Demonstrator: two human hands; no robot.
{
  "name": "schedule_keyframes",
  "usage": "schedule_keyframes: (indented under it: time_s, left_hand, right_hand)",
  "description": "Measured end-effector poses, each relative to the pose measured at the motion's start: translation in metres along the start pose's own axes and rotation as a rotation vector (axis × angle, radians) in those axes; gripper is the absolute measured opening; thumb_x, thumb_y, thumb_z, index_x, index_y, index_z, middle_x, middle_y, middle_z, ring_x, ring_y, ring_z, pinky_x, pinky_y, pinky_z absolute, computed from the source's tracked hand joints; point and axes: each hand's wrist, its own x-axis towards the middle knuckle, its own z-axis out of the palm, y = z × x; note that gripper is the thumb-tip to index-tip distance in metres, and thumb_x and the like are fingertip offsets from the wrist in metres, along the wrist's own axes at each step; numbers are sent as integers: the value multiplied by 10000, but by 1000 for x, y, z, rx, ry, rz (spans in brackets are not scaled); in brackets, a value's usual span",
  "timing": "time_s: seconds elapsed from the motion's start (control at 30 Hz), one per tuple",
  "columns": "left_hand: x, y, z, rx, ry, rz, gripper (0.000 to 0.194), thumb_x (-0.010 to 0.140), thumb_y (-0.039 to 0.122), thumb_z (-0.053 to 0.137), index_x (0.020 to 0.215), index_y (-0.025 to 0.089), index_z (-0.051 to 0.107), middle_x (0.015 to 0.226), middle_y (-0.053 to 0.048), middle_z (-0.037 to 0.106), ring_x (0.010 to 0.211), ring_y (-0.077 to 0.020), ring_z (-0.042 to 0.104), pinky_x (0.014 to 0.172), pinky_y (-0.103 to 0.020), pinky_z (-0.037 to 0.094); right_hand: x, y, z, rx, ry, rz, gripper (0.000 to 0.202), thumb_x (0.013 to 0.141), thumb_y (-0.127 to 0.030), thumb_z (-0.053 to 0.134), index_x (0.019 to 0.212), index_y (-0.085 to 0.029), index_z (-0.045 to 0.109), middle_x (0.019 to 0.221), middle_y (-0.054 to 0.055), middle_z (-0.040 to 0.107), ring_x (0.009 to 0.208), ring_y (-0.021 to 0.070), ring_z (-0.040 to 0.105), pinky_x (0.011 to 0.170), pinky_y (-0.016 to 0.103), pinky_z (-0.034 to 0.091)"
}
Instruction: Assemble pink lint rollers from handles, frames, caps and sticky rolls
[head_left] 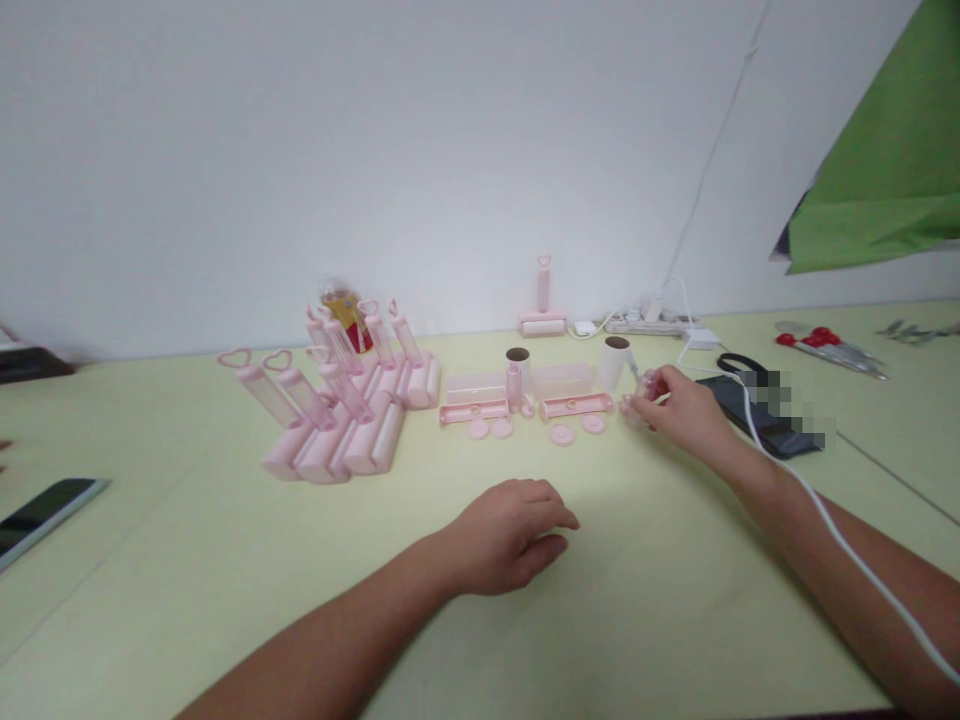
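Note:
My right hand point(679, 412) pinches a small pale pink plastic part point(649, 380); its exact shape is partly covered by my fingers. Just left of it stand a white sticky roll point(613, 366) with a brown core and a pink roller casing half point(577, 405). My left hand point(517, 535) is held over the table nearer to me, fingers loosely apart and nothing in them. Beyond it lie round pink end caps point(561, 435), a second casing half point(474, 412), a pink handle point(514, 388) and another roll point(518, 357).
Several assembled pink lint rollers point(360, 430) with heart-shaped loops stand at the left, and one more point(544, 310) by the wall. A white cable point(780, 455) passes over my right forearm. Around it are a dark pouch point(757, 410), a power strip point(645, 324) and a phone point(45, 515).

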Motion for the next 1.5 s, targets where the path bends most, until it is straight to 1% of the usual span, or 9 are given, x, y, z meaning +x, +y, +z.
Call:
schedule_keyframes:
  time_s: [0.3,0.43,0.6,0.77,0.83,1.03,1.3,1.5]
  left_hand:
    - [0,-1,0,30,-5,-14,235,921,239,507,1107,168,632,992,-102,661,915,-195,610,837,-329,482]
    - [0,-2,2,25,4,-16,249,915,234,516,1127,168,631,991,-92,663,915,-190,610,848,-331,476]
    - [-1,-3,3,29,-5,-19,246,919,246,511,1124,175,628,989,-91,666,911,-196,615,842,-335,476]
    - [0,-2,2,30,-4,-13,234,924,242,503,1111,174,627,981,-87,668,908,-191,615,842,-332,475]
    - [0,-1,1,29,-3,-10,231,925,242,501,1103,168,628,975,-86,668,904,-188,615,840,-328,475]
    - [0,-1,1,29,-5,-18,239,928,244,497,1112,170,631,980,-87,666,906,-188,614,835,-327,475]
    - [0,-2,3,28,-1,-24,241,927,247,502,1116,173,632,981,-84,666,912,-188,614,846,-330,472]
    - [0,-2,3,31,0,-19,234,927,249,501,1107,176,631,975,-87,670,904,-190,616,834,-330,476]
  right_hand:
    - [0,-1,2,-16,-6,-5,255,752,-435,635,841,-227,517,770,16,661,611,176,598,571,280,362]
    - [-1,-3,0,1,20,-14,305,744,-451,641,904,-219,527,844,34,665,628,174,592,575,281,365]
    - [0,0,1,37,82,-39,340,742,-450,645,966,-216,542,930,40,662,665,175,591,625,288,396]
    - [3,4,5,60,137,-52,456,720,-455,655,1085,-201,553,996,68,665,699,195,597,658,310,420]
    - [3,4,5,66,151,-55,479,717,-458,654,1105,-196,553,1009,76,665,705,199,598,664,315,426]
    - [2,3,5,72,145,-51,503,724,-458,657,1139,-196,545,1050,79,666,634,171,572,652,313,423]
    - [-1,-2,2,92,169,-33,496,734,-472,649,1141,-207,547,1049,69,671,557,144,550,652,319,431]
    - [-1,-5,0,92,198,-18,499,732,-478,647,1138,-206,550,1053,72,678,563,151,557,646,324,434]
